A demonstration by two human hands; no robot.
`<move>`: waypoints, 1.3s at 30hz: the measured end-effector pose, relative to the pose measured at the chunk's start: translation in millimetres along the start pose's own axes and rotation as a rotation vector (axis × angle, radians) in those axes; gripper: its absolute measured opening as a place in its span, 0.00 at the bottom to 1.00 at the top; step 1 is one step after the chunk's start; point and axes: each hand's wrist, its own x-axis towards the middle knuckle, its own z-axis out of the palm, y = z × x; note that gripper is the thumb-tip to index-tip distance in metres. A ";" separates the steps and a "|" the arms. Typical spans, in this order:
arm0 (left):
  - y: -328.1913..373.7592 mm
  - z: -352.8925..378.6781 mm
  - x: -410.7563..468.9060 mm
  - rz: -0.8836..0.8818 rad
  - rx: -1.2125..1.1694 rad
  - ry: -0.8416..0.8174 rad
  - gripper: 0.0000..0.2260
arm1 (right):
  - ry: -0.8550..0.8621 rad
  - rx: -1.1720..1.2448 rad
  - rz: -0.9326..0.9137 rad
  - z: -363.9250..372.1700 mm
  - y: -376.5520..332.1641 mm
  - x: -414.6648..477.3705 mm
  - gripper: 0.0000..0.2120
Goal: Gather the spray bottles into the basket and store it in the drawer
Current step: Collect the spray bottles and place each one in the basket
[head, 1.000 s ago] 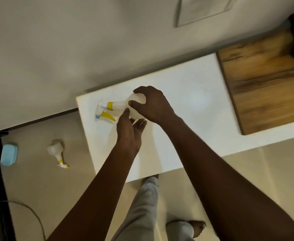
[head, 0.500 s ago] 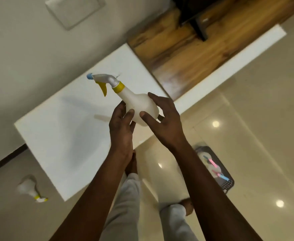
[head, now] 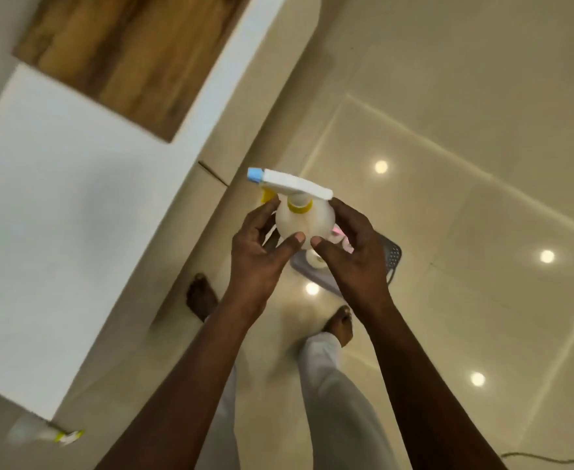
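1. Both hands clasp a white spray bottle [head: 304, 220] in mid-air: left hand [head: 257, 257] and right hand [head: 353, 257] closed around its body.
2. Directly beneath the bottle, a basket [head: 392, 257] sits on the floor.
3. Far left of the bottle, another spray bottle [head: 41, 434] lies on the floor.

A white cabinet top [head: 58, 198] runs along the left, with a wooden panel [head: 136, 52] set into it. Glossy cream floor tiles [head: 448, 164] mirror round ceiling lights. A dark cable [head: 550, 458] lies at the lower right.
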 end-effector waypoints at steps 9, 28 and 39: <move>-112.1 108.1 -27.9 -0.170 0.002 -0.072 0.22 | 0.090 -0.010 0.232 -91.7 125.2 -53.8 0.34; -372.5 184.7 96.7 -0.566 -0.001 0.149 0.13 | -0.037 -0.220 0.395 -67.4 399.0 31.1 0.36; -410.0 186.6 127.9 -0.555 0.070 0.166 0.12 | -0.050 -0.228 0.469 -45.1 439.2 55.3 0.36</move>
